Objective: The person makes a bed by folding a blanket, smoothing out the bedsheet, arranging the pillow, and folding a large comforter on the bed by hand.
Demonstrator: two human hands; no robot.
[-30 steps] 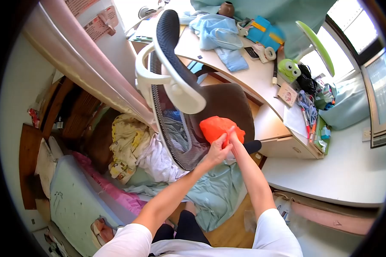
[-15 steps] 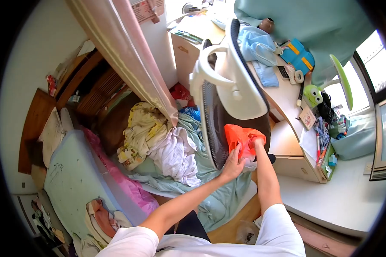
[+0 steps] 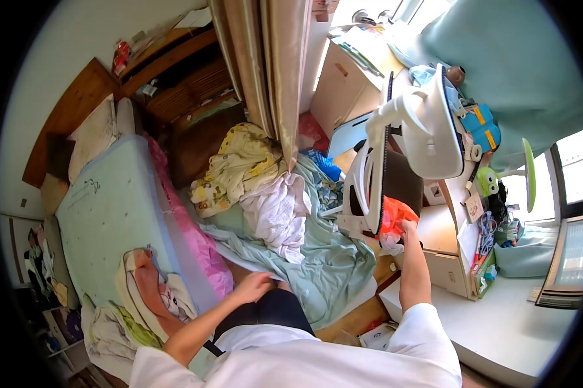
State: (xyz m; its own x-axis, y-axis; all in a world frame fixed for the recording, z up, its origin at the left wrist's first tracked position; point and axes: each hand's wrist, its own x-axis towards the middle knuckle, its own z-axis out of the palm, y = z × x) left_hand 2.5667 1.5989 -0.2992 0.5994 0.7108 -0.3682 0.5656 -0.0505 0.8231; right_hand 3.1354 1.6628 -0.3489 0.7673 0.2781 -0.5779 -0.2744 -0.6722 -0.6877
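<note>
My right hand [image 3: 408,227] grips a red-orange plastic bag [image 3: 395,215] beside the back of a white and black swivel chair [image 3: 427,139]. Part of the bag hangs behind the chair's frame, and a whitish piece of plastic shows under it. My left hand [image 3: 254,286] is away from the bag, low over my dark shorts near my knee, with its fingers bent and close together. Whether anything small lies in those fingers is too small to tell. A green sheet [image 3: 330,275] spreads on the bed in front of me.
White cloth [image 3: 278,210] and a yellow patterned blanket [image 3: 236,168] lie heaped on the bed. A pale green mattress [image 3: 117,207] stands left, clothes at its near end. The curtain [image 3: 269,71] hangs ahead. At right is a cluttered desk [image 3: 463,223].
My left hand has let go of the bag and moved down and left to my lap. My right hand still holds the bag. The view has turned left, and the chair appears farther right.
</note>
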